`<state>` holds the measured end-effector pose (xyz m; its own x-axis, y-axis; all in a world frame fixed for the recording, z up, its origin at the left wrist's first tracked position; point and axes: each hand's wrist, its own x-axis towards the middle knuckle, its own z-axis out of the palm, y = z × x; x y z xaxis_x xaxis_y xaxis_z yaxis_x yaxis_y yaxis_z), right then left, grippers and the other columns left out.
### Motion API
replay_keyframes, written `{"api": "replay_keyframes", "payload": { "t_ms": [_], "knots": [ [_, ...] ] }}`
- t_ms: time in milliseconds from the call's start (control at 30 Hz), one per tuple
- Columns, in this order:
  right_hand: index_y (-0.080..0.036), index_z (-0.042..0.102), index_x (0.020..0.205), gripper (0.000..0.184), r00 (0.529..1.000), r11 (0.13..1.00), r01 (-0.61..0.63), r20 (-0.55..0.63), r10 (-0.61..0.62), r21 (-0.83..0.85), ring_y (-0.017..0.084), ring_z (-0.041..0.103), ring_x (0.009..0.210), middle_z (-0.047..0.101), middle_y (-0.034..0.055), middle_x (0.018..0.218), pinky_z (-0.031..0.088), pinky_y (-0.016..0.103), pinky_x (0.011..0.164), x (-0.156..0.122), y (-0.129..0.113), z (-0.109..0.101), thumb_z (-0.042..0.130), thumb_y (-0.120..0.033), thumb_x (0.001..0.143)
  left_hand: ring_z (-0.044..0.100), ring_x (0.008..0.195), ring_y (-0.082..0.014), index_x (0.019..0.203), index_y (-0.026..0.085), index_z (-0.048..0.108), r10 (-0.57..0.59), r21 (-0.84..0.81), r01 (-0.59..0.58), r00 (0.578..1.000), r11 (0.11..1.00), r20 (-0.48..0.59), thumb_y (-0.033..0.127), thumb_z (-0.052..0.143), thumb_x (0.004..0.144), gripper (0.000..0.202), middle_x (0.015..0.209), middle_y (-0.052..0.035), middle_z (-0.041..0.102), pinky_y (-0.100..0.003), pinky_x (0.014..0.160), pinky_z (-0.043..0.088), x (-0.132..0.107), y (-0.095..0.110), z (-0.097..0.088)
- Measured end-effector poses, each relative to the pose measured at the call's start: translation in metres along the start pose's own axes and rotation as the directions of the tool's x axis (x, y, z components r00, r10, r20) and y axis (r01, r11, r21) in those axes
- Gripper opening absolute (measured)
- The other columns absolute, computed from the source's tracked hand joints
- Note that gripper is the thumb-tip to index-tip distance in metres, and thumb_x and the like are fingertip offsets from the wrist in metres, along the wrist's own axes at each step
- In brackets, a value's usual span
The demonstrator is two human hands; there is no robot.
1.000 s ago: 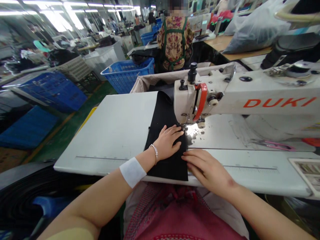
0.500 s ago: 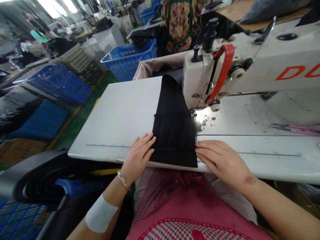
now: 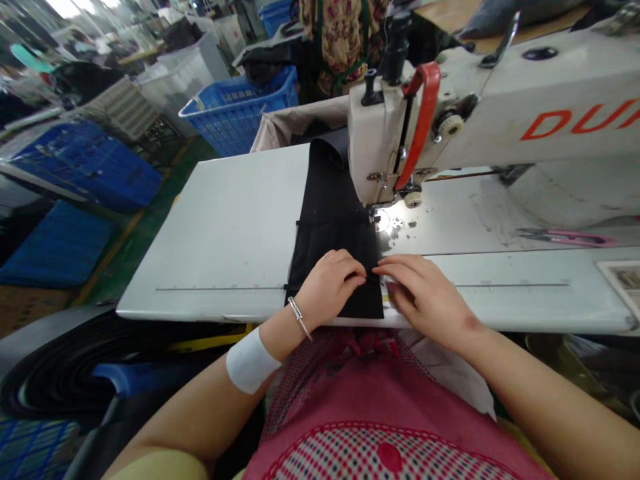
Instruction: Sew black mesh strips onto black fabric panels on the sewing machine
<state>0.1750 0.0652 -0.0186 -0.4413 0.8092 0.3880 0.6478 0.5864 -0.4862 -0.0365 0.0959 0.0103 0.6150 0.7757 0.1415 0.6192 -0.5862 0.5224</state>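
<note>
A long piece of black fabric (image 3: 333, 250) lies on the white machine table (image 3: 240, 233), its right edge under the needle area of the sewing machine (image 3: 373, 143). My left hand (image 3: 333, 283) rests over the fabric, thumb and fingers drawn together in a pinch near the right edge. Close beside those fingertips is my right hand (image 3: 425, 290), with its fingers stretched out and the fingertips at that same edge. The fabric's far end curls up behind the machine head. A narrow strip or seam crosses the fabric below the needle, partly hidden by my left hand.
Pink-handled snips (image 3: 570, 237) lie on the right of the table. Behind it stand a cloth-lined bin (image 3: 273, 127) and a blue plastic basket (image 3: 240, 117). A thick roll of black material (image 3: 55, 373) is at the lower left. A ruler scale (image 3: 220, 289) runs along the front.
My left hand has moved right, from the fabric's left edge across to near its right edge, and its fingers have curled into a pinch. The right hand stays at the right edge. The view has shifted.
</note>
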Motion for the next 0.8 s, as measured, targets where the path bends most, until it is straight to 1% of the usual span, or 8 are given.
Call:
{"api": "replay_keyframes", "payload": {
  "t_ms": [133, 200, 233, 333, 433, 600, 667, 800],
  "knots": [
    [-0.017, 0.065, 0.105, 0.017, 1.0, 0.999, 0.014, -0.017, -0.015, -0.046, 0.023, 0.057, 0.101, 0.065, 0.0076, 0.11, 0.048, 0.042, 0.089, 0.006, 0.003, 0.007, 0.055, -0.022, 0.091, 0.053, 0.091, -0.0182, 0.087, 0.017, 0.06, -0.04, -0.051, 0.04, 0.999, 0.998, -0.006, 0.016, 0.054, 0.092, 0.008, 0.089, -0.0023, 0.059, -0.035, 0.086, 0.044, 0.0, -0.002, -0.001],
    [-0.017, 0.066, 0.1, 0.016, 1.0, 0.999, 0.012, -0.025, -0.013, -0.042, 0.022, 0.058, 0.098, 0.066, 0.0068, 0.106, 0.048, 0.041, 0.088, 0.008, 0.004, 0.009, 0.056, -0.027, 0.092, 0.052, 0.092, -0.0192, 0.09, 0.017, 0.058, -0.036, -0.008, 0.035, 0.998, 0.999, -0.045, 0.021, 0.06, 0.09, 0.005, 0.092, -0.0031, 0.058, -0.036, 0.086, 0.044, -0.004, 0.001, 0.0],
    [-0.017, 0.067, 0.098, 0.017, 0.999, 0.999, 0.011, -0.029, -0.012, -0.034, 0.022, 0.058, 0.097, 0.066, 0.0064, 0.105, 0.048, 0.04, 0.088, 0.009, 0.004, 0.009, 0.055, -0.029, 0.093, 0.052, 0.094, -0.0201, 0.092, 0.017, 0.058, -0.026, 0.034, 0.028, 0.997, 0.999, -0.072, 0.025, 0.063, 0.088, 0.01, 0.094, -0.0038, 0.058, -0.036, 0.087, 0.044, -0.006, 0.003, 0.001],
    [-0.017, 0.067, 0.1, 0.018, 0.999, 1.0, 0.011, -0.042, -0.011, -0.004, 0.021, 0.058, 0.099, 0.066, 0.0062, 0.107, 0.047, 0.04, 0.091, 0.007, 0.004, 0.008, 0.054, -0.027, 0.094, 0.051, 0.095, -0.0218, 0.096, 0.017, 0.059, 0.076, 0.225, -0.051, 0.991, 0.973, -0.107, 0.025, 0.061, 0.089, 0.011, 0.098, -0.0054, 0.058, -0.039, 0.088, 0.043, -0.013, 0.006, 0.006],
    [-0.017, 0.066, 0.106, 0.019, 1.0, 0.999, 0.015, -0.018, -0.014, 0.029, 0.021, 0.057, 0.105, 0.065, 0.0076, 0.113, 0.045, 0.039, 0.096, 0.002, 0.003, 0.002, 0.053, -0.022, 0.093, 0.051, 0.092, -0.0203, 0.1, 0.017, 0.061, 0.217, 0.37, -0.19, 0.976, 0.909, -0.031, 0.018, 0.047, 0.095, 0.015, 0.097, -0.0057, 0.06, -0.037, 0.088, 0.044, -0.02, 0.005, 0.011],
    [-0.017, 0.063, 0.117, 0.029, 0.999, 0.999, 0.008, -0.045, -0.006, 0.047, 0.021, 0.056, 0.106, 0.065, 0.0088, 0.112, 0.045, 0.037, 0.096, -0.012, -0.002, -0.008, 0.058, -0.017, 0.089, 0.053, 0.092, -0.018, 0.107, 0.016, 0.061, 0.298, 0.326, -0.272, 0.954, 0.905, -0.032, 0.018, 0.049, 0.095, 0.017, 0.097, -0.0045, 0.062, -0.034, 0.087, 0.045, -0.023, -0.002, 0.012],
    [-0.019, 0.064, 0.117, 0.029, 0.998, 0.998, 0.048, -0.05, -0.046, 0.041, 0.021, 0.057, 0.102, 0.065, 0.0087, 0.109, 0.047, 0.037, 0.092, -0.018, -0.003, -0.009, 0.057, -0.015, 0.089, 0.053, 0.092, -0.0173, 0.107, 0.017, 0.061, 0.321, 0.307, -0.298, 0.947, 0.904, -0.026, 0.018, 0.049, 0.096, 0.016, 0.096, -0.0035, 0.063, -0.034, 0.086, 0.044, -0.023, -0.003, 0.012],
    [-0.02, 0.064, 0.118, 0.032, 0.991, 0.991, 0.132, 0.019, -0.131, -0.016, 0.022, 0.057, 0.098, 0.065, 0.0082, 0.107, 0.047, 0.04, 0.086, -0.026, -0.002, -0.007, 0.055, -0.013, 0.088, 0.052, 0.092, -0.0172, 0.108, 0.017, 0.061, 0.353, 0.314, -0.333, 0.936, 0.889, -0.006, 0.018, 0.049, 0.096, 0.016, 0.097, -0.0031, 0.064, -0.034, 0.085, 0.044, -0.024, -0.004, 0.013]
  ]
}}
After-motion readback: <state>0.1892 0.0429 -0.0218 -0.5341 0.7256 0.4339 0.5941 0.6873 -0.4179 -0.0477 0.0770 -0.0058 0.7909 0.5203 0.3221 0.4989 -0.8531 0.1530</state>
